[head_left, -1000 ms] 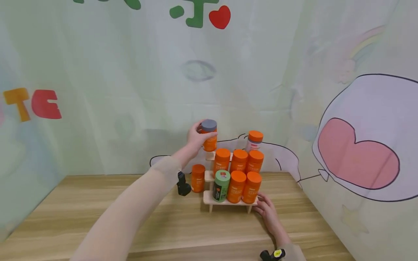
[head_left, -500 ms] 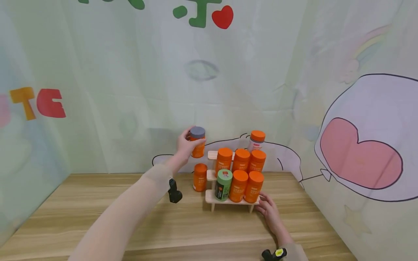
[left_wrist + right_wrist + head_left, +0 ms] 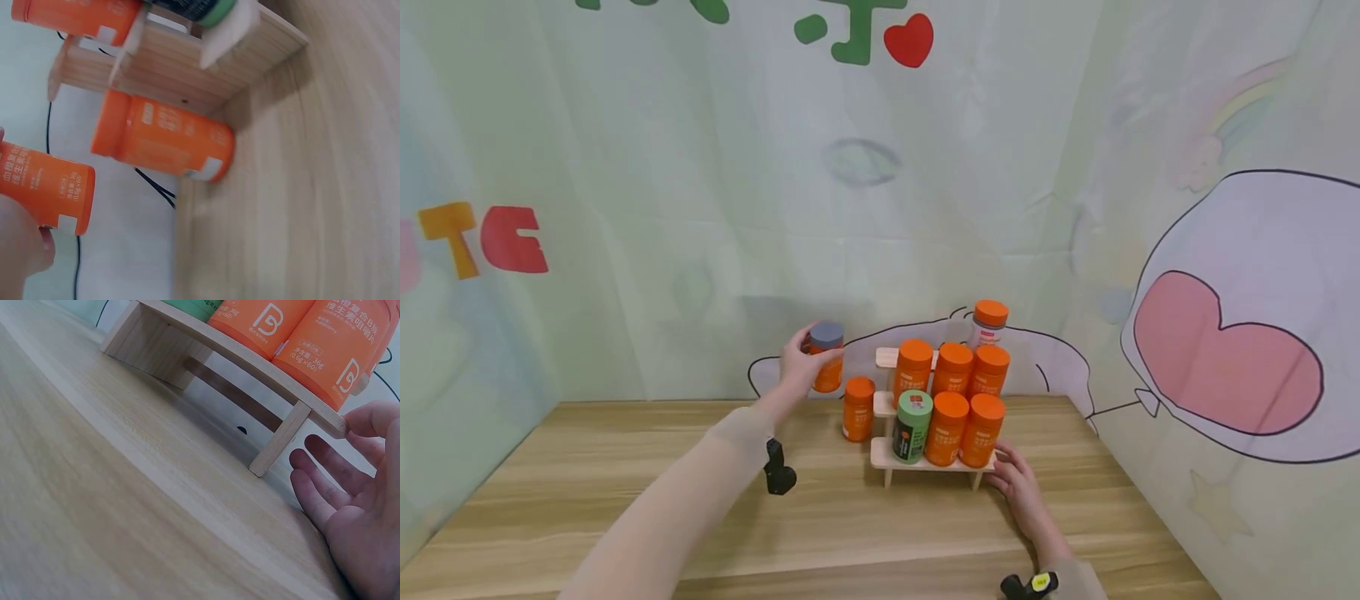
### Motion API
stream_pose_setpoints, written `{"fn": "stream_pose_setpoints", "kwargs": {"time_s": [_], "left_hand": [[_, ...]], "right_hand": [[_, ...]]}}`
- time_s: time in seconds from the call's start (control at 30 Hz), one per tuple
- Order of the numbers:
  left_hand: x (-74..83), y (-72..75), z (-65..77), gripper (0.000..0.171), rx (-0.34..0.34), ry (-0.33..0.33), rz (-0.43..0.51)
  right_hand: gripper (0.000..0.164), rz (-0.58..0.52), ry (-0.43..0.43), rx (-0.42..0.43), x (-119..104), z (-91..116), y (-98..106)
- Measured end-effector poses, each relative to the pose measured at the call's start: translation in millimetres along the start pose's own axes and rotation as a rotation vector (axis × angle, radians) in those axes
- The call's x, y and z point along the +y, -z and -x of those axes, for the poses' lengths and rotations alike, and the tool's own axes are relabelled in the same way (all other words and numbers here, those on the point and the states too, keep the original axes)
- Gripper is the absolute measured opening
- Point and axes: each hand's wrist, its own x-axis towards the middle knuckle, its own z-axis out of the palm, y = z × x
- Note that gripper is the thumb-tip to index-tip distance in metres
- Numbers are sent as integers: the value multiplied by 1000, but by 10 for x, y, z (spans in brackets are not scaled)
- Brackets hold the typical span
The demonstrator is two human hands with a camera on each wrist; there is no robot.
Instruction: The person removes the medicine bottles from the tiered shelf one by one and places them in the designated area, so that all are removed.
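My left hand (image 3: 799, 367) grips an orange bottle with a grey-blue lid (image 3: 827, 367), held upright above the table's back left of the rack. In the left wrist view, the hand shows only in part around that orange bottle (image 3: 53, 187). An orange-lidded bottle (image 3: 858, 410) stands on the table between it and the wooden tiered rack (image 3: 883, 454). My right hand (image 3: 1018, 486) is at the rack's front right corner. The right wrist view has its thumb and a finger pinching the lowest shelf's end (image 3: 336, 425), other fingers loosely bent below.
On the rack stand a green bottle (image 3: 913, 427), several orange bottles (image 3: 947, 429) and, at the top, a white bottle with an orange lid (image 3: 988, 325). A printed curtain (image 3: 700, 208) hangs behind the wooden table (image 3: 820, 533). Dark cables (image 3: 156, 187) run behind the table's edge.
My left hand has carried the grey-blue-lidded bottle from above the rack's top left, leftward and down. My right hand has stayed at the rack's corner.
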Motion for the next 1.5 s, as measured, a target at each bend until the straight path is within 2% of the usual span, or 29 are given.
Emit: {"fn": "stream_pose_setpoints", "kwargs": {"time_s": [0.17,0.43,0.77,1.17,1.5], "left_hand": [[-193,73,32,67,-21,-2,-10],[-484,90,102,69,-50,38,-35],[-705,84,197,68,-76,24,-17],[-839,73,255,67,-141,29,-30],[-851,71,271,66,-155,27,-38]], "right_hand": [[27,-5,-2,0,3,10,-5],[26,-12,-30,13,-22,11,-12],[36,22,-47,18,-38,17,-19],[37,9,-45,18,-32,24,-22],[34,2,-30,17,-11,5,-10]]}}
